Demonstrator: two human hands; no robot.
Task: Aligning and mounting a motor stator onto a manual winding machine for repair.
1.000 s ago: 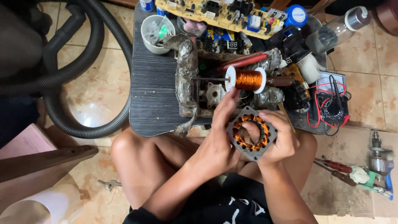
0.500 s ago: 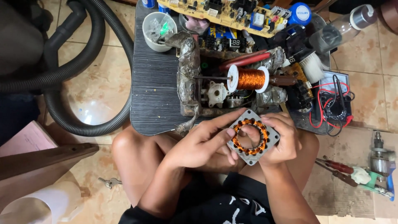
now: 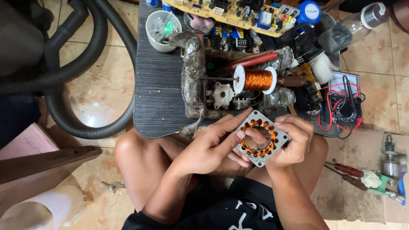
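Observation:
I hold a square grey motor stator [image 3: 260,137] with a ring of copper windings over my lap. My right hand [image 3: 290,140] grips its right edge, thumb on top. My left hand [image 3: 213,147] reaches from the left, fingers pressed on the stator's left side and on the windings. Just beyond it, on the dark grooved table [image 3: 159,91], a spool of copper wire [image 3: 255,79] sits on a spindle of a taped-up winding jig [image 3: 200,81].
A white cup [image 3: 162,25] of small parts, a circuit board [image 3: 232,12], a brush [image 3: 320,68] and a multimeter with red leads [image 3: 345,106] crowd the table. A grey vacuum hose [image 3: 85,76] curves on the left floor. Pliers and a small motor [image 3: 390,159] lie at right; keys [image 3: 111,185] below left.
The stator came down from in front of the spool toward my lap. My left hand shifted from under the stator to its left side, fingers now across the windings.

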